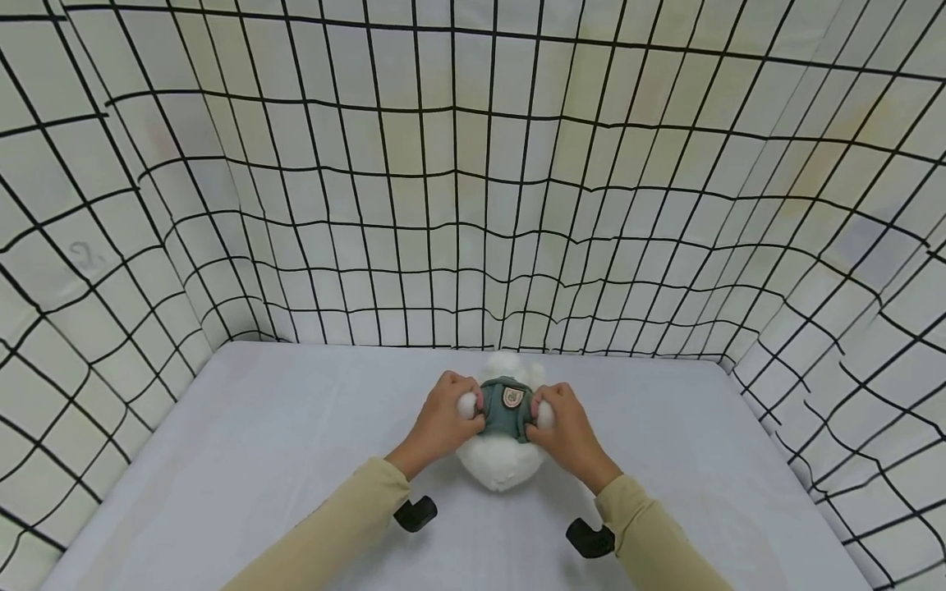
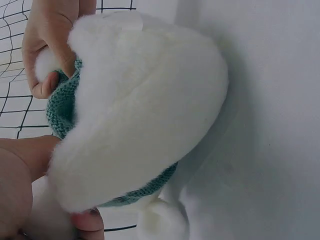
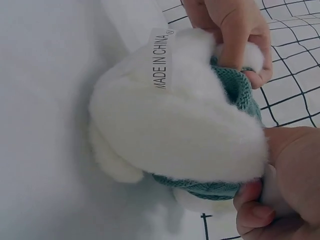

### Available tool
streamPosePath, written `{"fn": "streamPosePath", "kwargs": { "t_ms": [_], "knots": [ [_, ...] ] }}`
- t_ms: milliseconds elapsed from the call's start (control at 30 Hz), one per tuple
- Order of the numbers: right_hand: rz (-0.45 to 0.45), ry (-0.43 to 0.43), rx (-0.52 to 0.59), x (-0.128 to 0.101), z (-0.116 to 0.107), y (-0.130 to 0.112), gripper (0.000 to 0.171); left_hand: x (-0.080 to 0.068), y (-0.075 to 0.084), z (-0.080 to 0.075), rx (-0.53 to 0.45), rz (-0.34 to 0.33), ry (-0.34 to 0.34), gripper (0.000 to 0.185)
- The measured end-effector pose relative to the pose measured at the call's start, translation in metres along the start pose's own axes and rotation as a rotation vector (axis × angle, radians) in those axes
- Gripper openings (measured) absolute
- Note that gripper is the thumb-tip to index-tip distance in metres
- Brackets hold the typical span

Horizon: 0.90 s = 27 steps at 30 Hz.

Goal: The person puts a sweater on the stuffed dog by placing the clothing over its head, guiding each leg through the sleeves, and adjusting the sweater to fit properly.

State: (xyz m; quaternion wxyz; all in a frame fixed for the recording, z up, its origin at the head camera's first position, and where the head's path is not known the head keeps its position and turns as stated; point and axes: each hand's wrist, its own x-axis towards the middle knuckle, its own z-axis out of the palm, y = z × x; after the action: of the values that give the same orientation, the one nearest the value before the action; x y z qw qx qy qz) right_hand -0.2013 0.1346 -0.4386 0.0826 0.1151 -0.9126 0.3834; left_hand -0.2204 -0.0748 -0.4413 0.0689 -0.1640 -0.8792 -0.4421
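Note:
A white plush toy [image 1: 498, 464] wears a teal knitted sweater [image 1: 497, 423] with a shield-shaped patch [image 1: 513, 397]. It is on the white table, its head towards the back netting and its rounded bottom towards me. My left hand [image 1: 447, 417] grips the toy's left-side arm and sweater edge, the white paw poking out of the fist. On the other side my right hand [image 1: 563, 431] holds the other arm the same way. In the right wrist view, a white label [image 3: 161, 60] reading MADE IN CHINA hangs from the fur. The toy's face is hidden.
A white-covered table [image 1: 296, 460] lies under the toy. Black grid netting [image 1: 454, 176] rises at the back and both sides, before pale walls. Black wrist-camera mounts [image 1: 415, 515] stick out beneath both forearms, which wear beige sleeves [image 1: 347, 517].

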Motion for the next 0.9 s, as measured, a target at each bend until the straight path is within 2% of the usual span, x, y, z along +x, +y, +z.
{"fn": "streamPosePath", "kwargs": {
  "t_ms": [133,267,333,433,567,667,800,900],
  "knots": [
    [-0.083,0.049,-0.123,-0.002,-0.001,0.001,0.032,0.001,-0.001,0.0,0.054,0.047,0.006,0.027],
    [-0.218,0.117,-0.282,-0.004,-0.003,0.003,0.03,0.001,-0.002,-0.001,0.124,0.083,0.022,0.027],
    [-0.268,0.137,-0.323,-0.005,-0.004,0.003,0.03,0.0,-0.003,-0.003,0.146,0.103,0.024,0.027],
    [-0.289,0.13,-0.332,-0.006,-0.007,0.003,0.029,-0.001,-0.002,-0.005,0.163,0.129,0.017,0.028],
    [-0.259,0.078,-0.276,-0.007,-0.008,0.005,0.027,-0.001,-0.003,-0.008,0.17,0.14,-0.019,0.027],
    [-0.215,0.025,-0.229,-0.007,-0.009,0.006,0.027,-0.001,-0.007,-0.011,0.117,0.118,-0.092,0.027],
    [-0.127,-0.05,-0.176,-0.009,-0.016,0.011,0.024,-0.002,-0.014,-0.016,-0.068,0.072,-0.221,0.041],
    [-0.098,-0.065,-0.122,-0.01,-0.024,0.017,0.017,-0.003,-0.018,-0.02,-0.17,0.043,-0.274,0.049]
  ]
}}
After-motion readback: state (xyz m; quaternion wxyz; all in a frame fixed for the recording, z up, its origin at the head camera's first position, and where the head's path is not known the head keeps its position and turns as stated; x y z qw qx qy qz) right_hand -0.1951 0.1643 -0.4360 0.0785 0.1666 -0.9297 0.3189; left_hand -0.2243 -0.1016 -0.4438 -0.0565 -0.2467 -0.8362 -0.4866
